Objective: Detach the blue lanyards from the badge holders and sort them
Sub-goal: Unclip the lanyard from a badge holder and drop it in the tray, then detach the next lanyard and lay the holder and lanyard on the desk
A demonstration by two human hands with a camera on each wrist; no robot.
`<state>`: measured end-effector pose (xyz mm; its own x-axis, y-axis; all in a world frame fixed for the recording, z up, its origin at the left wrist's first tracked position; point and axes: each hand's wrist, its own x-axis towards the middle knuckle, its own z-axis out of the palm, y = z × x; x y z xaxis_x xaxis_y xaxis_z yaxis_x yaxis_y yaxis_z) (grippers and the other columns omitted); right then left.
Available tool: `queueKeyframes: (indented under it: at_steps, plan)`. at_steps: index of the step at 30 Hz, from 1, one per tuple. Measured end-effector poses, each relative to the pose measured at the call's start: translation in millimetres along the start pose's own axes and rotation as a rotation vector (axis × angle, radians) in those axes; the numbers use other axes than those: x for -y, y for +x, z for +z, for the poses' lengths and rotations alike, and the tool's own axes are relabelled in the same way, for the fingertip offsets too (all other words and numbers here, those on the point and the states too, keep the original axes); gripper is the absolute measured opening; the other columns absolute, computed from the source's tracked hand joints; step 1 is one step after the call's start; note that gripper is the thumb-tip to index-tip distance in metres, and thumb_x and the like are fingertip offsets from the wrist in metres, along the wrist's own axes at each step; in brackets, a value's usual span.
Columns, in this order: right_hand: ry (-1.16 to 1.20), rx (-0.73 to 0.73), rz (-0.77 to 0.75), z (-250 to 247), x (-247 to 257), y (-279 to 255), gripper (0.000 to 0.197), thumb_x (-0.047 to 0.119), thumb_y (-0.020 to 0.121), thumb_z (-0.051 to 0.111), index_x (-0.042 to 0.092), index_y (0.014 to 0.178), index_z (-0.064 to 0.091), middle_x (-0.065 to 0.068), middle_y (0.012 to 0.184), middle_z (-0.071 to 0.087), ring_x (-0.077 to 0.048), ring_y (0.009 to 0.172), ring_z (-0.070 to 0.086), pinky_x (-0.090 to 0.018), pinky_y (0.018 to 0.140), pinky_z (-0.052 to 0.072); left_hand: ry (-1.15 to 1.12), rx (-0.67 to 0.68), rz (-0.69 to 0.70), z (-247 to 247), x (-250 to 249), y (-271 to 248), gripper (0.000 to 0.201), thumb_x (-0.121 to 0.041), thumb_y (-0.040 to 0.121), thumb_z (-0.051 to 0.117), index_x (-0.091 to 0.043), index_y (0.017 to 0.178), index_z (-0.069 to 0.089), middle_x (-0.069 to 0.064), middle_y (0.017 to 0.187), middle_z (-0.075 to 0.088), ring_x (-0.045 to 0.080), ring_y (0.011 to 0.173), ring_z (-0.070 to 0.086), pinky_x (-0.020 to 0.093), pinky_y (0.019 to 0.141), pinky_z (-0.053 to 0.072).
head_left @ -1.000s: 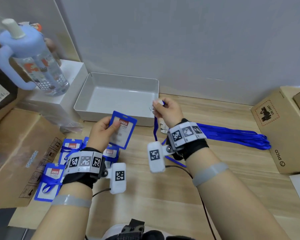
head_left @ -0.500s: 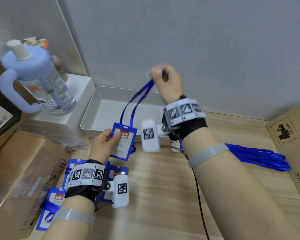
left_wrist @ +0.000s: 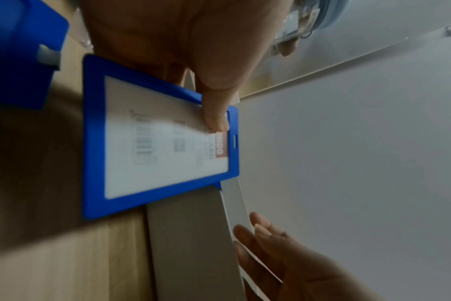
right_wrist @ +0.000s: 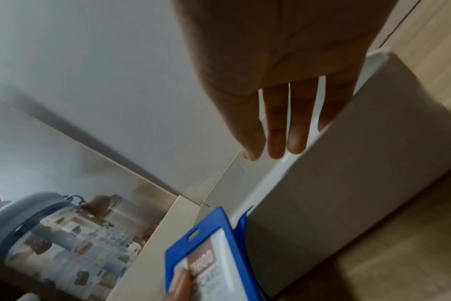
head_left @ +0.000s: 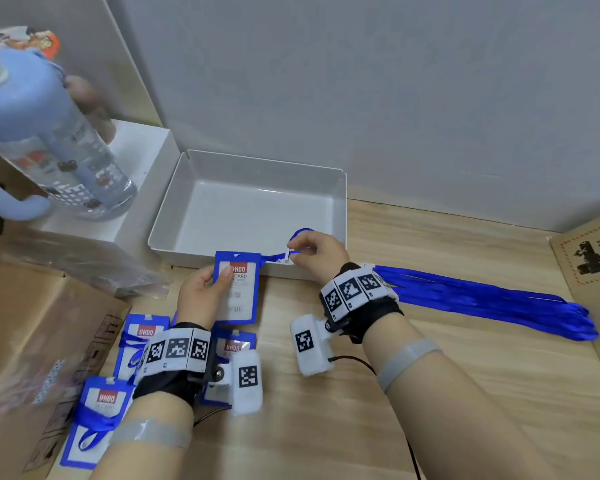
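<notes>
My left hand (head_left: 219, 278) grips a blue badge holder (head_left: 236, 289) upright in front of the grey tray (head_left: 257, 161), thumb (left_wrist: 214, 106) on its face. The holder's (left_wrist: 154, 142) top slot looks empty. My right hand (head_left: 293, 256) pinches the white clip end of a blue lanyard (head_left: 300, 233) over the tray's front rim. The strap runs left behind the holder's (right_wrist: 211, 254) top corner. Several more holders (head_left: 101, 410) wrapped in lanyards lie under my left wrist. A pile of loose lanyards (head_left: 482, 303) lies at the right.
A blue water bottle (head_left: 49, 150) stands on a white box (head_left: 142, 161) at the back left. Cardboard boxes flank the table at left (head_left: 32, 323) and right (head_left: 586, 271). A crumpled clear bag (head_left: 101, 261) lies by the left box. The wall is close behind the tray.
My right hand has come down from high above the tray to its front rim, bringing the lanyard end with it. The left hand still holds the badge holder near the same spot.
</notes>
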<state>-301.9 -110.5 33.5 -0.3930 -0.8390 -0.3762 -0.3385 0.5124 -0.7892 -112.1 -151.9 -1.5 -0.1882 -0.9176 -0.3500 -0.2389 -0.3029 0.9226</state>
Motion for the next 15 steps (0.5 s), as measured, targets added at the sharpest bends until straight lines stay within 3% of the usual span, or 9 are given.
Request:
queueKeyframes:
  at_steps: [4, 7, 10, 11, 15]
  plan:
    - [0.062, -0.039, -0.035, 0, -8, -7, 0.019, 0.002, 0.084, 0.055, 0.010, 0.096, 0.067, -0.005, 0.103, 0.068, -0.011, 0.087, 0.054, -0.019, 0.084, 0.041, 0.062, 0.152, -0.112, 13, 0, 2, 0.015, -0.023, 0.090, 0.055, -0.019, 0.080, 0.064, 0.007, 0.087, 0.068, 0.030, 0.088, 0.063, 0.047, 0.088, 0.051]
    - [0.108, -0.137, -0.052, -4, -15, -10, 0.022, -0.001, 0.083, 0.052, 0.009, 0.093, 0.069, -0.002, 0.095, 0.067, -0.011, 0.084, 0.055, -0.017, 0.081, 0.040, 0.062, 0.201, -0.118, 19, -8, 0, 0.015, -0.023, 0.090, 0.056, -0.019, 0.079, 0.066, 0.009, 0.089, 0.069, 0.034, 0.092, 0.065, 0.051, 0.088, 0.051]
    - [0.208, -0.243, -0.076, -13, -22, -15, 0.025, -0.004, 0.082, 0.052, 0.017, 0.083, 0.066, -0.001, 0.091, 0.064, -0.012, 0.083, 0.055, -0.012, 0.074, 0.041, 0.002, 0.190, -0.013, 23, -34, -1, 0.016, -0.020, 0.091, 0.054, -0.019, 0.078, 0.064, -0.002, 0.077, 0.070, 0.023, 0.079, 0.065, 0.033, 0.072, 0.056]
    - [0.241, -0.289, -0.079, -17, -25, -17, 0.027, -0.005, 0.082, 0.051, 0.020, 0.079, 0.063, 0.000, 0.090, 0.063, -0.012, 0.083, 0.055, -0.012, 0.074, 0.042, -0.025, 0.189, 0.040, 25, -47, -1, 0.016, -0.020, 0.091, 0.053, -0.019, 0.079, 0.063, -0.003, 0.078, 0.069, 0.020, 0.077, 0.064, 0.032, 0.070, 0.055]
    - [0.287, -0.450, -0.042, -32, -49, -27, 0.030, -0.005, 0.081, 0.051, 0.024, 0.077, 0.060, -0.008, 0.100, 0.064, -0.014, 0.089, 0.054, -0.016, 0.077, 0.041, -0.114, 0.143, 0.151, 31, -81, 16, 0.011, -0.028, 0.091, 0.053, -0.025, 0.087, 0.063, 0.001, 0.092, 0.069, 0.019, 0.087, 0.065, 0.041, 0.081, 0.054]
